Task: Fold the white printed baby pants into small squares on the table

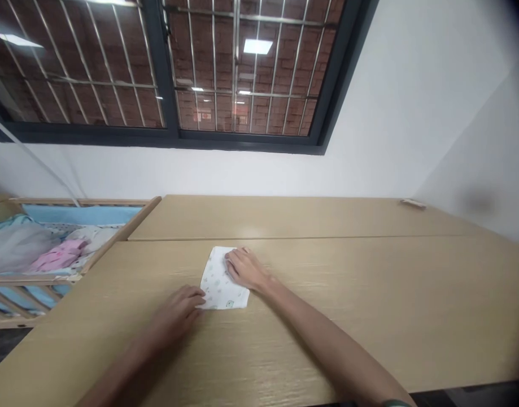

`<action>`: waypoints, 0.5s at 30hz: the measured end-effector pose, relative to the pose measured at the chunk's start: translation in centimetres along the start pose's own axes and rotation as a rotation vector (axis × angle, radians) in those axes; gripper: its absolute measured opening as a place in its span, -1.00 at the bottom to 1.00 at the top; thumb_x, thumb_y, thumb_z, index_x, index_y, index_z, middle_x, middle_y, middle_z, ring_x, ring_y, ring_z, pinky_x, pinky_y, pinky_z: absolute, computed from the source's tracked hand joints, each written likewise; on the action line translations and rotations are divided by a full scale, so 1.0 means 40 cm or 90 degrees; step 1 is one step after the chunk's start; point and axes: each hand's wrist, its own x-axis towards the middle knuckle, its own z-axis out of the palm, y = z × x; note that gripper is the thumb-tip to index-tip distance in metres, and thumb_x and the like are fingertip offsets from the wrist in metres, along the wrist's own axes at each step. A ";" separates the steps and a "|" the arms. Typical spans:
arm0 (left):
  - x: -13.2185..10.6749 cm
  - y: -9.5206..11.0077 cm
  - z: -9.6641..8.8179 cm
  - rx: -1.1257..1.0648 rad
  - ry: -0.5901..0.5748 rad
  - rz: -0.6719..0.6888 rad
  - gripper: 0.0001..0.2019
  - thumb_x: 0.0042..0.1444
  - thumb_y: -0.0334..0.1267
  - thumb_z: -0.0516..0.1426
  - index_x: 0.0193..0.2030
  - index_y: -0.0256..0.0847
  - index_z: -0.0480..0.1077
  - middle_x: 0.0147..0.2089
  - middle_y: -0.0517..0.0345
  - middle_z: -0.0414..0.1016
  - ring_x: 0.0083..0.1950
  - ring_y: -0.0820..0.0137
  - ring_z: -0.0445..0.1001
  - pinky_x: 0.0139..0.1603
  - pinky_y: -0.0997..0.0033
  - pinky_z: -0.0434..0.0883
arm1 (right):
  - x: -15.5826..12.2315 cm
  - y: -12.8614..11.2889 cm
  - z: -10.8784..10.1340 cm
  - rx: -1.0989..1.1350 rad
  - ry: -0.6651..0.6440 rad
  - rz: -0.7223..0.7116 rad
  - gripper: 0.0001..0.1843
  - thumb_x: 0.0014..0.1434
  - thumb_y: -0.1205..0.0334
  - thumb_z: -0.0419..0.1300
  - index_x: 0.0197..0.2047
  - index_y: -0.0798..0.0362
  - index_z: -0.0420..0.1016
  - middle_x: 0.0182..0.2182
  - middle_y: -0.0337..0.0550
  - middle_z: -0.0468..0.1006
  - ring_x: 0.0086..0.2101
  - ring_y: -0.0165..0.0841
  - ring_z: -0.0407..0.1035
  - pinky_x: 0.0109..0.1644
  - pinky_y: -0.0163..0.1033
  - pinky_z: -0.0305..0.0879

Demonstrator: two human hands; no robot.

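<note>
A small white cloth (219, 282) with a faint scattered print lies flat on the light wooden tabletop (348, 294), with a little green mark near its lower edge. At its lower left corner, the fingers and thumb of my left hand (185, 305) are closed on the cloth's edge. My right hand (244, 267) rests at the upper right edge, its fingers curled down on the fabric. The fingertips of the right hand are partly hidden beneath it.
A wooden crib (144, 217) with blue lining stands to the left, holding a pink cloth (60, 254) and white bedding. A narrow seam crosses the tabletop. Near the back right lies a small flat piece (413, 203). Behind are a white wall and a barred window (246, 68).
</note>
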 end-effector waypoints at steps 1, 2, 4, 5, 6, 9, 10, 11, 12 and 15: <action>0.008 0.009 -0.014 -0.010 -0.013 -0.001 -0.72 0.31 -0.23 -0.03 -0.06 -0.12 0.50 0.07 -0.03 0.53 0.13 0.15 0.47 0.20 0.02 0.39 | -0.022 -0.006 -0.016 0.046 -0.013 0.004 -0.73 0.42 0.21 -0.01 -0.04 0.10 0.48 -0.20 0.03 0.55 -0.12 -0.16 0.39 0.11 0.00 0.22; 0.018 0.020 -0.027 -0.019 -0.023 -0.002 -0.73 0.32 -0.22 -0.04 -0.09 -0.13 0.49 0.03 -0.03 0.54 0.10 0.16 0.47 0.19 0.03 0.39 | -0.044 -0.011 -0.033 0.098 -0.033 0.007 -0.72 0.43 0.14 0.01 -0.04 0.09 0.48 -0.19 0.00 0.56 -0.13 -0.17 0.40 0.09 -0.02 0.24; 0.042 0.037 -0.053 -0.040 -0.039 -0.011 -0.73 0.35 -0.16 -0.05 -0.08 -0.12 0.46 -0.03 0.01 0.54 0.04 0.18 0.48 0.13 0.09 0.40 | -0.086 -0.015 -0.065 0.205 -0.077 0.011 -0.65 0.41 0.00 0.07 0.03 0.07 0.46 -0.11 -0.01 0.56 -0.10 -0.18 0.41 0.05 -0.06 0.28; 0.058 0.042 -0.067 -0.054 -0.046 -0.019 -0.73 0.36 -0.13 -0.05 -0.07 -0.12 0.43 -0.06 0.03 0.54 0.00 0.20 0.49 0.08 0.14 0.41 | -0.105 -0.014 -0.077 0.249 -0.094 0.014 -0.58 0.37 -0.07 0.12 0.09 0.06 0.44 -0.04 0.01 0.55 -0.07 -0.17 0.41 0.04 -0.08 0.30; 0.075 0.044 -0.080 -0.069 -0.050 -0.030 -0.73 0.38 -0.10 -0.06 -0.07 -0.12 0.41 -0.09 0.06 0.54 -0.05 0.21 0.50 0.01 0.19 0.43 | -0.121 -0.013 -0.086 0.279 -0.105 0.015 -0.50 0.32 -0.13 0.18 0.15 0.05 0.41 0.02 0.03 0.53 -0.03 -0.16 0.41 0.05 -0.08 0.30; 0.136 0.035 -0.113 -0.118 -0.045 -0.058 -0.69 0.38 0.00 -0.08 -0.12 -0.14 0.35 -0.23 0.14 0.52 -0.20 0.26 0.49 -0.17 0.29 0.42 | -0.146 -0.008 -0.086 0.300 -0.095 0.015 -0.26 0.09 -0.19 0.39 0.20 0.05 0.38 0.13 0.06 0.48 0.08 -0.08 0.35 0.15 -0.05 0.26; 0.158 0.028 -0.120 -0.137 -0.037 -0.064 -0.68 0.37 0.03 -0.07 -0.14 -0.15 0.34 -0.26 0.16 0.50 -0.24 0.28 0.48 -0.20 0.31 0.41 | -0.146 -0.006 -0.078 0.296 -0.086 0.018 -0.30 0.09 -0.17 0.40 0.17 0.06 0.41 0.12 0.06 0.49 0.08 -0.08 0.35 0.16 -0.05 0.25; 0.179 0.021 -0.123 -0.157 -0.026 -0.068 -0.66 0.36 0.06 -0.05 -0.15 -0.16 0.33 -0.29 0.18 0.49 -0.26 0.29 0.47 -0.22 0.33 0.40 | -0.142 -0.004 -0.068 0.296 -0.077 0.032 -0.41 0.15 -0.13 0.35 0.12 0.06 0.45 0.07 0.05 0.52 0.04 -0.10 0.39 0.14 -0.06 0.26; 0.199 0.012 -0.122 -0.179 -0.011 -0.073 -0.64 0.35 0.09 -0.05 -0.15 -0.17 0.33 -0.31 0.18 0.48 -0.27 0.30 0.47 -0.23 0.34 0.40 | -0.135 0.000 -0.057 0.300 -0.067 0.060 -0.55 0.25 -0.08 0.27 0.05 0.07 0.49 0.00 0.02 0.57 -0.04 -0.13 0.43 0.07 -0.08 0.29; 0.247 -0.012 -0.100 -0.251 0.040 -0.092 -0.56 0.33 0.16 -0.07 -0.02 -0.20 0.28 -0.28 0.13 0.53 -0.25 0.28 0.52 -0.23 0.33 0.43 | -0.101 0.018 -0.022 0.324 -0.017 0.188 -0.65 0.41 0.04 0.02 -0.10 0.08 0.54 -0.25 -0.07 0.61 -0.29 -0.24 0.46 -0.16 -0.18 0.34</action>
